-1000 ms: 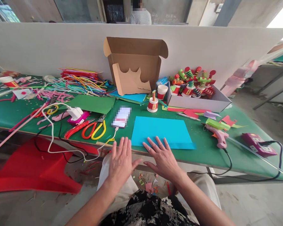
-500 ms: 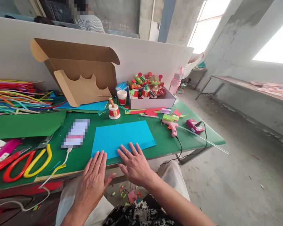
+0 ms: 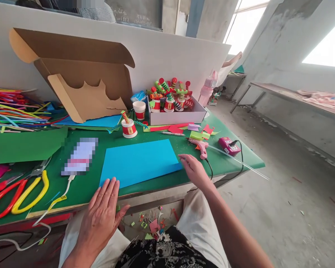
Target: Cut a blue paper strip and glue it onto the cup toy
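Observation:
A sheet of blue paper (image 3: 141, 160) lies on the green tabletop near its front edge, a narrow folded strip showing toward its right corner. My left hand (image 3: 104, 212) is open and flat, its fingertips pressing the sheet's lower left corner and its thumb spread off the table edge. At the opposite end, my right hand (image 3: 194, 169) has its bent fingers gathered at the paper's right corner; the thumb is hidden. Behind the sheet stands a paper cup figure (image 3: 129, 128) with spring-like folded arms. To the right lies a pink glue gun (image 3: 202, 147).
A white box (image 3: 175, 118) of cup figures stands at the back, beside an open cardboard box (image 3: 83, 67). On the left are scissors (image 3: 30, 193), a phone (image 3: 80, 156), green paper (image 3: 22, 147) and colourful strips (image 3: 13, 115). A purple power block (image 3: 229, 146) sits right.
My right hand has slid right along the paper's front edge to its right corner, its spread fingers drawing together. My left hand stays on the lower left corner. The view has shifted slightly.

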Available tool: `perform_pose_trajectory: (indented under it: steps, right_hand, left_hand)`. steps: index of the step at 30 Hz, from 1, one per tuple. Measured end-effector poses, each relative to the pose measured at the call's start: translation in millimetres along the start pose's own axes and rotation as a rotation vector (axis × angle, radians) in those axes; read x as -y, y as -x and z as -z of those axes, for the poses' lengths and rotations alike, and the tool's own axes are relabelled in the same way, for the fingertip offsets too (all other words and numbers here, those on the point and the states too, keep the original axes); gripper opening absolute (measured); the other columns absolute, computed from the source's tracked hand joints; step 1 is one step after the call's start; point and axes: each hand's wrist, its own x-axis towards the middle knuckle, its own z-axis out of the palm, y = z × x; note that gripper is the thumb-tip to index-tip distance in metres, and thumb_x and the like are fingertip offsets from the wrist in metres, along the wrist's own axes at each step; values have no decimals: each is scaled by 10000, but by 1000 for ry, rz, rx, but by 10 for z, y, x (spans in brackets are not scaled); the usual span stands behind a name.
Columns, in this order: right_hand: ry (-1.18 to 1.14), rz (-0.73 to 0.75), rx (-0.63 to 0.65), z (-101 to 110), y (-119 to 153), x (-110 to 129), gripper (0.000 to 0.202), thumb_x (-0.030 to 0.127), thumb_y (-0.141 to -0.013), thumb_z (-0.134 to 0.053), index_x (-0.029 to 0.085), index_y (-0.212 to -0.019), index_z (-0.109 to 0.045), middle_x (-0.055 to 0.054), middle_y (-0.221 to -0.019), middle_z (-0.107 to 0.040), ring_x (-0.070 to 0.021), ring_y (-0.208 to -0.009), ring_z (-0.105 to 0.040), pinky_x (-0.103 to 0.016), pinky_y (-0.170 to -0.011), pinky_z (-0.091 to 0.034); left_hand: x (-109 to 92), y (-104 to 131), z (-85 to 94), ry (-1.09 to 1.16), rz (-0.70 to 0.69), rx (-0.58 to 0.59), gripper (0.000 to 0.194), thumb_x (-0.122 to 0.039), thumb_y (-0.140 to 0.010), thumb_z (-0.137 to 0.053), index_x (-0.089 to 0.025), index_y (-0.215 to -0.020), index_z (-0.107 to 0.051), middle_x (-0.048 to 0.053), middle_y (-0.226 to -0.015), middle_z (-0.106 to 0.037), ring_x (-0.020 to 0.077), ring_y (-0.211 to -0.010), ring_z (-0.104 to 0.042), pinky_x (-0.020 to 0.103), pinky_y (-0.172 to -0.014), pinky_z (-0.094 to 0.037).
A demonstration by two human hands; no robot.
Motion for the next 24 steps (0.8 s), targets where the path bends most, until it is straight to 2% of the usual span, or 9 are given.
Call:
perform_pose_trajectory:
  steps: [4, 8, 12, 19, 24]
  right_hand:
    - [-329, -61, 217, 33, -164, -120, 352, 404, -882, -501, 159, -1075, -664, -15, -766, -646, -171, -681, -574, -285, -625, -434]
    - [-525, -147, 293, -1, -200, -113, 384, 414, -766, -626, 165, -1059, -634, 20, -716, -616, -143, -653, -536, -262, -614, -381]
    - [-523, -137, 308, 10, -185, -137, 339, 378, -727, -663, 188, -1004, -613, 33, -695, -624, -139, -637, -529, -265, -616, -376]
    - [-420, -100, 262, 28, -172, -235, 250, 306, -744, -638, 199, -965, -596, 63, -620, -558, -134, -602, -501, -273, -617, -390]
    - [-385, -62, 256, 22, -142, -239, 203, 307, -759, -617, 208, -934, -588, 55, -648, -570, -133, -615, -498, -269, -619, -390]
  left_hand:
    - [-9, -7, 6, -16, -3, 2, 761, -572, -977, -221, -92, -1560, -126, 224, -1495, -433, 373, -1364, -434, 531, -1066, -380]
    - [-14, -6, 1, -38, -11, 0, 768, -565, -981, -230, -55, -1549, -153, 243, -1463, -467, 376, -1364, -432, 525, -1063, -376]
    - [-10, 2, 1, -41, -11, 12, 781, -574, -979, -236, -31, -1537, -191, 248, -1448, -484, 373, -1373, -420, 519, -1079, -359]
    - [-4, 11, -8, -35, 2, 25, 767, -558, -981, -265, -57, -1550, -149, 241, -1442, -494, 361, -1385, -408, 514, -1090, -352]
    - [9, 18, -7, -28, -3, 34, 763, -558, -978, -287, -74, -1552, -155, 232, -1459, -478, 359, -1395, -392, 512, -1095, -349]
